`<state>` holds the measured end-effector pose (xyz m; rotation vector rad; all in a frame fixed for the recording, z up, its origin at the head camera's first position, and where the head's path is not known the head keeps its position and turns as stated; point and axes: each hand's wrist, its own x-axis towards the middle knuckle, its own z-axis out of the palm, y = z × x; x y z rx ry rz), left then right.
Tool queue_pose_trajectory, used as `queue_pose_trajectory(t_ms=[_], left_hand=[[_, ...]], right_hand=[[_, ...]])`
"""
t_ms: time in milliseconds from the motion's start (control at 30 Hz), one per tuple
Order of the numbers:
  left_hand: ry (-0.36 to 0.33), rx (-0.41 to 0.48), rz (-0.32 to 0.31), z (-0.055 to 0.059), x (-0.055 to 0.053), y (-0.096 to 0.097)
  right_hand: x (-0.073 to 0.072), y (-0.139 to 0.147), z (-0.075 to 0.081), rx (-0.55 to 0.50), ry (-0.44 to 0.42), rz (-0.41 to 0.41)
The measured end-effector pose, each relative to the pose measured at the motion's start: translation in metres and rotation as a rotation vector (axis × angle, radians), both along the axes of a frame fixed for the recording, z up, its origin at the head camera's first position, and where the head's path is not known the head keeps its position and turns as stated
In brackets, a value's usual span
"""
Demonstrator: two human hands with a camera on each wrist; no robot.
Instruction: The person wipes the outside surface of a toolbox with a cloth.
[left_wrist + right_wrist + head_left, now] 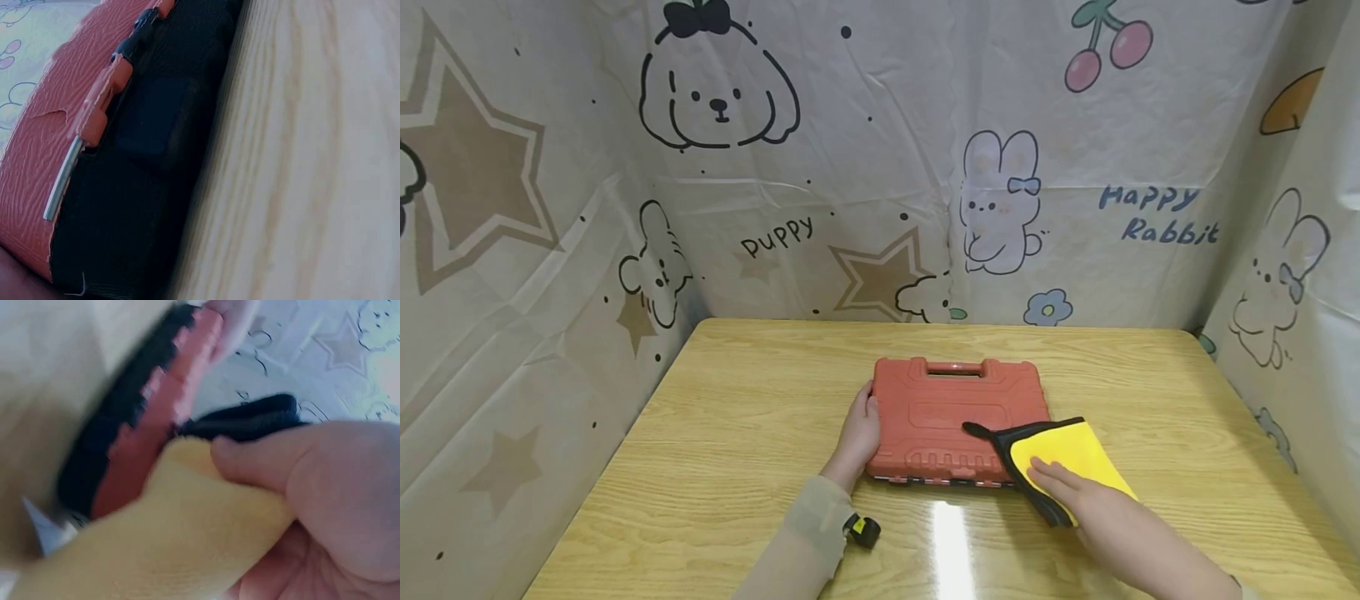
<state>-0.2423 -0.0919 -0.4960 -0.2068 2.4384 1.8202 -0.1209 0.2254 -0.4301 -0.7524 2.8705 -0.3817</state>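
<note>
A red plastic carrying case (951,417) with a black base lies closed on the table, its handle toward the back. My left hand (857,433) holds the case by its left side; some of its fingers are hidden. In my right hand (1108,512) is a yellow cloth (1093,454) with a black border and a black loop, draped over the case's front right corner. The right wrist view shows the thumb pressing the cloth (169,531) from above, other fingers beneath it. Along the case's edge (94,125), a metal hinge pin shows in the left wrist view.
The wooden table (737,433) extends around the case on every side. Patterned cloth walls (865,150) stand behind it and at both sides. A small black device (863,531) with a yellow patch sits against the left sleeve.
</note>
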Motion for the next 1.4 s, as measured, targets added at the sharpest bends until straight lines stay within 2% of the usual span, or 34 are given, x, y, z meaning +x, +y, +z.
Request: queue_pose_trajectory(t_ms=[200, 367, 500, 700, 867, 1033, 1200, 1400], left_hand=[[-0.006, -0.003, -0.003, 0.000, 0.000, 0.000], [-0.001, 0.002, -0.002, 0.001, 0.000, 0.000], [0.002, -0.012, -0.004, 0.000, -0.001, -0.001], [-0.006, -0.015, 0.005, 0.000, -0.002, -0.001], [-0.002, -0.007, -0.002, -0.001, -0.002, -0.001], [-0.001, 0.001, -0.005, -0.001, -0.001, -0.002], [-0.001, -0.005, -0.003, -0.001, -0.001, -0.002], [0.004, -0.004, -0.004, -0.002, -0.001, -0.003]], right_hand=[[-0.002, 0.009, 0.018, -0.027, -0.001, -0.064], [-0.008, 0.020, 0.037, -0.153, 0.147, -0.113], [-0.021, 0.029, 0.053, -0.216, 0.256, -0.132], [-0.051, 0.027, 0.076, -0.223, 0.306, -0.161], [-0.079, 0.012, 0.090, -0.204, 0.308, -0.173], [-0.109, -0.008, 0.102, -0.179, 0.287, -0.140], [-0.141, -0.033, 0.106, -0.154, 0.241, -0.109], [-0.179, -0.064, 0.099, -0.191, 0.242, -0.085]])
